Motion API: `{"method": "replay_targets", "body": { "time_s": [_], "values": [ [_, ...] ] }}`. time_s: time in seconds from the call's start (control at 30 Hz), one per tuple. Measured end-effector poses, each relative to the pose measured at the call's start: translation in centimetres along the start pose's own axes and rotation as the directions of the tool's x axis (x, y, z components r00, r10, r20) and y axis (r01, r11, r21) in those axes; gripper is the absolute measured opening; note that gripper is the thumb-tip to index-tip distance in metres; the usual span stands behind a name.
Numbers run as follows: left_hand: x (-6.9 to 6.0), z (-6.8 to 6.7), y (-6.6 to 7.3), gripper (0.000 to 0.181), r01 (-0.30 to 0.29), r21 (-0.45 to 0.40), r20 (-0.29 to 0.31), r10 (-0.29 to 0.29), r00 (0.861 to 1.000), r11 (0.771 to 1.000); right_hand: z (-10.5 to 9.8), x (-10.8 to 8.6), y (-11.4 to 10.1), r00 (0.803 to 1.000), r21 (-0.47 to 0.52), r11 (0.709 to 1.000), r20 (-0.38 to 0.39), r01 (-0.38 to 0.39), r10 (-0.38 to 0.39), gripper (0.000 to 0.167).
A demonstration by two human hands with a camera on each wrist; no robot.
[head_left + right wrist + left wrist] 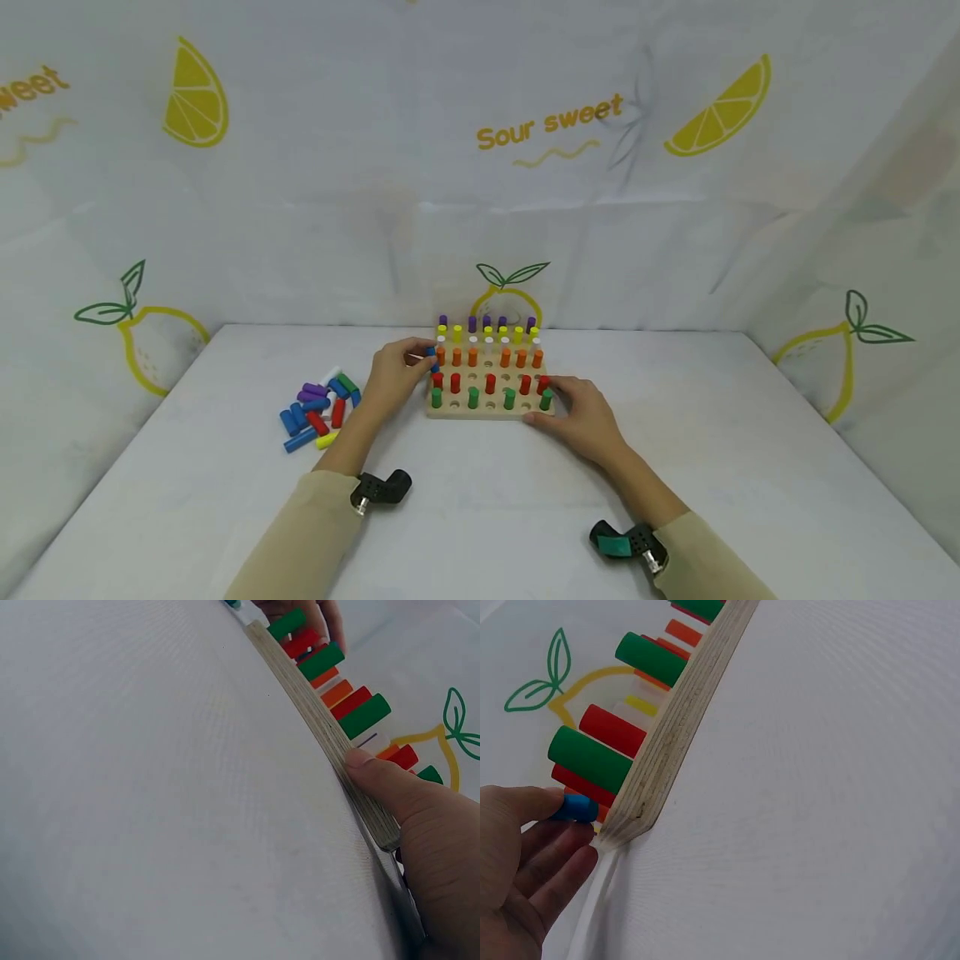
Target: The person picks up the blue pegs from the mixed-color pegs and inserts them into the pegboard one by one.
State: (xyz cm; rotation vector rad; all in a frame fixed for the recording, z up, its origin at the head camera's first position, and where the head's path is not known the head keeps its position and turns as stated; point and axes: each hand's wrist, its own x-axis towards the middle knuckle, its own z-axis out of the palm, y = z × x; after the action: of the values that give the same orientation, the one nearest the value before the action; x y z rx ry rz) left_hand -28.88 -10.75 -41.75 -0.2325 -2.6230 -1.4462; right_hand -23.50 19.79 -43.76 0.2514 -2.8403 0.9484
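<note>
My left hand (pixel 393 375) pinches a blue peg (pixel 581 808) between thumb and fingers. It holds the peg beside the left end of a wooden pegboard (pixel 480 412), near the orange and red rows. Whether the peg touches the board cannot be told. My right hand (pixel 588 421) grips the board's front right corner, its thumb (pixel 367 765) pressed on the front edge. Rows of upright pegs stand in the board: green pegs (pixel 473 398) in front, then red (pixel 490 383), orange (pixel 506 357), white, yellow and purple. Some holes show between them.
A loose pile of pegs lies left of my left forearm, with blue pegs (pixel 302 440), red pegs (pixel 339 412), a yellow peg (pixel 327 440), and purple, white and green ones. The white table (pixel 487 517) meets a lemon-printed curtain (pixel 337 267) behind the board.
</note>
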Motion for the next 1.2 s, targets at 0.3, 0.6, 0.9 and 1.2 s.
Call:
{"method": "replay_targets", "body": {
  "time_s": [0.3,0.6,0.9,1.2],
  "values": [
    [0.01,0.40,-0.82,0.029,0.011,-0.043,-0.017,-0.012,1.000,0.999,-0.06,0.01,0.04,1.000,0.000,1.000,-0.001,-0.001,0.001,0.074],
    [-0.13,0.53,-0.99,0.030,-0.049,-0.010,-0.026,0.049,0.998,0.999,-0.06,0.00,0.05,1.000,0.002,1.000,0.001,-0.005,0.005,0.074],
    [-0.11,0.68,-1.05,0.029,-0.096,0.051,0.003,0.096,0.995,0.994,-0.06,0.02,-0.05,1.000,-0.001,1.000,0.002,-0.005,0.005,0.075],
    [-0.15,0.76,-1.01,0.027,-0.111,0.081,-0.001,0.112,0.994,0.990,-0.17,-0.15,-0.24,1.000,0.004,1.000,0.008,-0.009,0.009,0.075]
  ]
}}
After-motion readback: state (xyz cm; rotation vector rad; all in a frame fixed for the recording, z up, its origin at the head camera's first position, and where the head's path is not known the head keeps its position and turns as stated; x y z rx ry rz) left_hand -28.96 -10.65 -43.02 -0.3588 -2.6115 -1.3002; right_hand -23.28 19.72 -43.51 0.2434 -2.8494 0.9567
